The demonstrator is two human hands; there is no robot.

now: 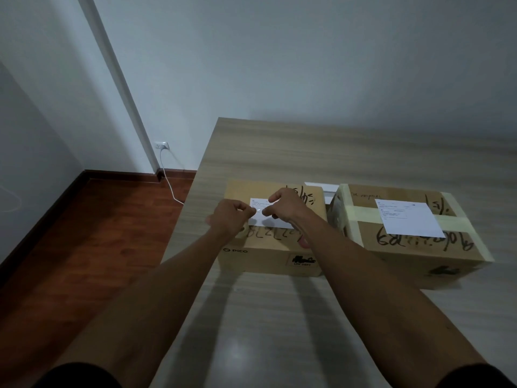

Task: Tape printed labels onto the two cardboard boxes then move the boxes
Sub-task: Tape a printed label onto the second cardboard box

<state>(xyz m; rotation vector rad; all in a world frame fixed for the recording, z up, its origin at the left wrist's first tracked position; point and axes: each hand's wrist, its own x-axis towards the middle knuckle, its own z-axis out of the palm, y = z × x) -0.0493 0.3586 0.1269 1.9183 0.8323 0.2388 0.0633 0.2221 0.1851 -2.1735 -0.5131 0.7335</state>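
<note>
Pale walls and a red-brown floor point(92, 236) surround a wood-grain bench point(279, 158) that carries two cardboard boxes side by side.

Left hand point(228, 217): fingers curled, thumb and forefinger pinching one end of a short strip of clear tape point(259, 210). Right hand point(285, 207): fingers curled, pinching the other end of the same strip. The tape is stretched between both hands, above the left edge of the label point(272, 219) on the left box point(268, 247). Whether the tape touches the label cannot be told.

The label is a white printed sheet lying flat on top of the left box, partly hidden by the hands. Black handwriting shows on the box top near it, and "PICO" is printed on the front face.

The right box point(411, 239) stands just beside the left box, apart from it. It is banded with pale tape and bears a second label point(408, 218) flat on its top. A white object point(321, 189) lies behind the gap between the boxes.

A white cable point(167, 177) runs from a wall socket point(162, 145) down to the floor.
</note>
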